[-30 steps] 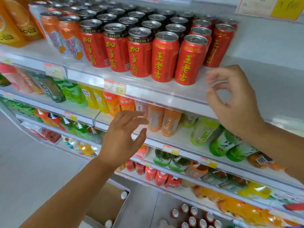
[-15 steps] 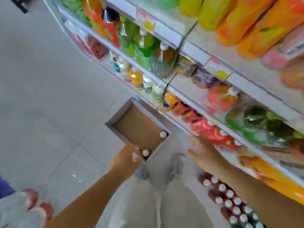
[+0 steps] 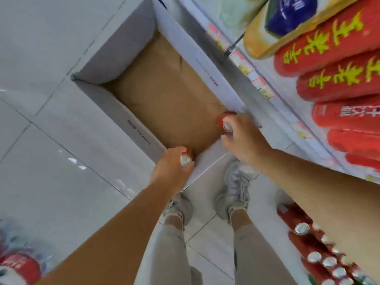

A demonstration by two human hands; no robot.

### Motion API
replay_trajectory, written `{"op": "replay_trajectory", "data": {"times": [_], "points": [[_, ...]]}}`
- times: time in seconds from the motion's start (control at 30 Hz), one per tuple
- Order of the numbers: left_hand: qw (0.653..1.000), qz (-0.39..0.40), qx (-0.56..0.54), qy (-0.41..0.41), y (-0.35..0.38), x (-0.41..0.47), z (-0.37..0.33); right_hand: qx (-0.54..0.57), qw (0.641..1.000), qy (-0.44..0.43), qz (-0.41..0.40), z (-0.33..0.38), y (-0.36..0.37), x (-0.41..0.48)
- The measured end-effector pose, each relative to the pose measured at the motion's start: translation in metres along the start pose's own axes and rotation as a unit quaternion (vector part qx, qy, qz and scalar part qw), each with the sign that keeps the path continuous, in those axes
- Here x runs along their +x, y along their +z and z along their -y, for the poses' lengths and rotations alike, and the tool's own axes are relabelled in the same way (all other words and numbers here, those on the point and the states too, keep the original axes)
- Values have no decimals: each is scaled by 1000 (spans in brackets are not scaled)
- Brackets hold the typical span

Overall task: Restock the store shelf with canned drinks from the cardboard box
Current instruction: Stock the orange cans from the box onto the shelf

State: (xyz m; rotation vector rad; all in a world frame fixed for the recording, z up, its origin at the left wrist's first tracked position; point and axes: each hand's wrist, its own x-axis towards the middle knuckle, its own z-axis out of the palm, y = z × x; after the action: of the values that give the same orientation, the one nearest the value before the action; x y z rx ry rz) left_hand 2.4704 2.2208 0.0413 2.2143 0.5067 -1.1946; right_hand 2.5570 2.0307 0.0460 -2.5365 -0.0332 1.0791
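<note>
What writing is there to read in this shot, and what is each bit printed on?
"王老吉": yellow characters on the red shelf cans.
White characters on another red can: too blurred to read.
White text on the blue label of a yellow pack: too blurred to read.
Small print on the cardboard box flaps: too small to read.
Shelf price tags: too blurred to read.

Beige trousers [image 3: 253, 254], grey laced sneakers [image 3: 236, 186], bare forearms [image 3: 102, 233].
</note>
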Motion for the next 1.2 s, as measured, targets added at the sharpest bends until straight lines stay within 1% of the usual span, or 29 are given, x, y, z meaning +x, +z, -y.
{"op": "replay_trajectory", "data": {"times": [0.07,0.17,0.27,0.33,0.4,0.47,0.57,0.63,0.7,0.73,0.8,0.9,1.03,1.2], "points": [[999,8,4,-32,23,29,9,-78,997,10,13,-11,21,31],[994,26,77,-77,50,54,11,-179,982,40,43,-22,41,59],[985,48,143,-80,67,71,8,-259,965,32,37,-28,58,72],[977,38,199,-67,73,79,10,-287,957,16,30,-32,64,80],[972,11,227,-56,74,85,16,-300,953,7,28,-37,65,87],[973,-13,224,-50,74,88,20,-307,951,7,35,-40,64,94],[984,-30,171,-42,68,84,18,-312,949,-5,41,-41,59,95],[992,-30,113,-47,58,78,13,-261,964,-3,52,-40,49,91],[997,-37,37,-50,43,68,7,-147,988,21,47,-36,35,79],[998,-49,3,-42,33,61,4,-88,995,32,35,-32,27,69],[996,-80,-38,-6,11,41,-4,-5,1000,30,1,-20,7,43],[989,-123,-66,38,-32,-4,-25,75,996,16,-36,6,-36,-9],[979,-158,-95,87,-107,-89,-66,155,984,4,-92,55,-117,-93],[950,-202,-108,213,-214,-232,-138,230,956,-19,-183,123,-242,-228]]}}
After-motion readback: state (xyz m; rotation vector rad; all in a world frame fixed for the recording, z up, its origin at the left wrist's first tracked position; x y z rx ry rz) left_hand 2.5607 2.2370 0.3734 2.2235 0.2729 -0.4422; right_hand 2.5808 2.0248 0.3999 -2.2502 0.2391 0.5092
